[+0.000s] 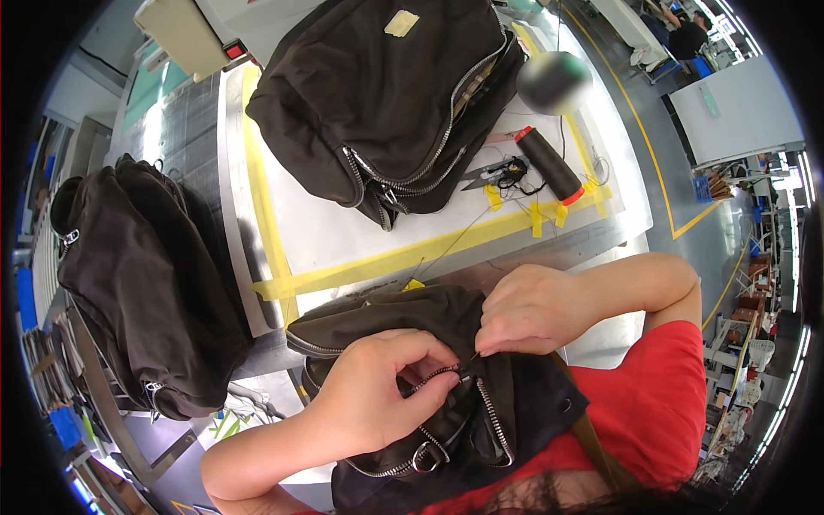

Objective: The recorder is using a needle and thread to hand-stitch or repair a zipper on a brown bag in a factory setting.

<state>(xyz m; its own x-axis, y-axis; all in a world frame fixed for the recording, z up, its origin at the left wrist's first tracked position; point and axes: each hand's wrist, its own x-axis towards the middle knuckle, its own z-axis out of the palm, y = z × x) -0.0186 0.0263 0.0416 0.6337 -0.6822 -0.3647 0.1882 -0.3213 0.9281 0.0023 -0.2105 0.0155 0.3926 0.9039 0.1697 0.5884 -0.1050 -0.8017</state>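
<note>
A dark brown bag (403, 307) with metal zippers lies at the table's near edge and against my body. My left hand (378, 395) pinches the edge of its zipper (439, 375) between thumb and fingers. Close on the right, my right hand (528, 313) is closed in a pinch at the same spot. A thin needle (475, 355) seems to poke from its fingertips toward the fabric. Any thread on it is too fine to make out. Another open zipper (493, 421) and a metal ring (425, 457) hang below my hands.
A larger dark bag (369, 94) stands on the white tabletop, bordered with yellow tape (360, 270). Right of it lie a thread spool (549, 166) with red ends, scissors (485, 174) and tangled black thread (512, 174). Another dark bag (154, 292) rests at the left.
</note>
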